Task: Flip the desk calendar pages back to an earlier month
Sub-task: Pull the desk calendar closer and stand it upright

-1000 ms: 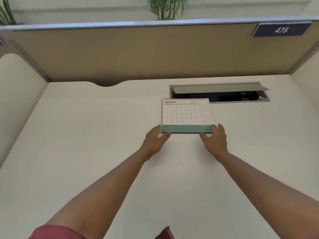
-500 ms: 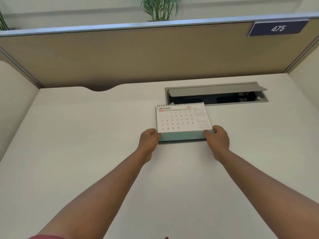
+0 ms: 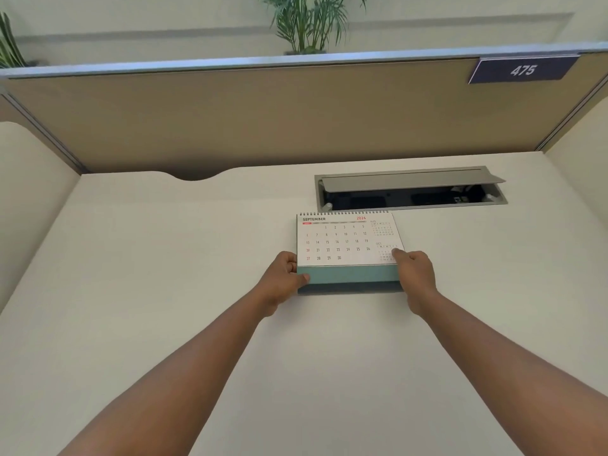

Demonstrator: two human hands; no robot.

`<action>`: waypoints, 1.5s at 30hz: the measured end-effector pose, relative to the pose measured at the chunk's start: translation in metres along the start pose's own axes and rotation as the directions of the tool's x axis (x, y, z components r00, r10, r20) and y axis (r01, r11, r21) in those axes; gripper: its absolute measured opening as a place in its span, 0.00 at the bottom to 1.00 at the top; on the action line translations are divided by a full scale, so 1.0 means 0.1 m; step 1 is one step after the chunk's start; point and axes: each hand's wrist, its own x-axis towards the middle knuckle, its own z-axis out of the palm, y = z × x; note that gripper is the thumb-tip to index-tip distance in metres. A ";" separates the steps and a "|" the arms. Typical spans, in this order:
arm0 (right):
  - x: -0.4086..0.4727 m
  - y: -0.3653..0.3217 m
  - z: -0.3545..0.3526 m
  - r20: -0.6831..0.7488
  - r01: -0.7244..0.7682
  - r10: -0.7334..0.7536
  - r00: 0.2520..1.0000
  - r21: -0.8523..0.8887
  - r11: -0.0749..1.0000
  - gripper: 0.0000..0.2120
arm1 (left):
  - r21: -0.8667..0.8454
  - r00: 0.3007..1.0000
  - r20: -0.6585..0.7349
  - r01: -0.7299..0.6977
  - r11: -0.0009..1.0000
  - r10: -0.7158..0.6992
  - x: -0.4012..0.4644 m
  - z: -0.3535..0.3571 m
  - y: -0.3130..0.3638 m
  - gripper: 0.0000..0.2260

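The left hand (image 3: 285, 274) is curled around the left end of the calendar (image 3: 345, 241), thumb on its green base and fingers tucked behind. The calendar stands on the tabletop (image 3: 164, 291) toward the back edge, right of centre, just in front of the open cable hatch (image 3: 411, 187). Its front page reads September. The right hand (image 3: 413, 271) pinches the right end, thumb on the page's lower right corner. No page looks turned yet, so all the flipping remains.
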 end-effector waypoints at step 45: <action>-0.42 0.30 -0.31 0.437 0.213 -0.117 0.892 -0.176 0.961 0.25 | 0.472 0.991 0.107 -0.121 0.873 0.080 -0.39 -0.07 -0.23 0.26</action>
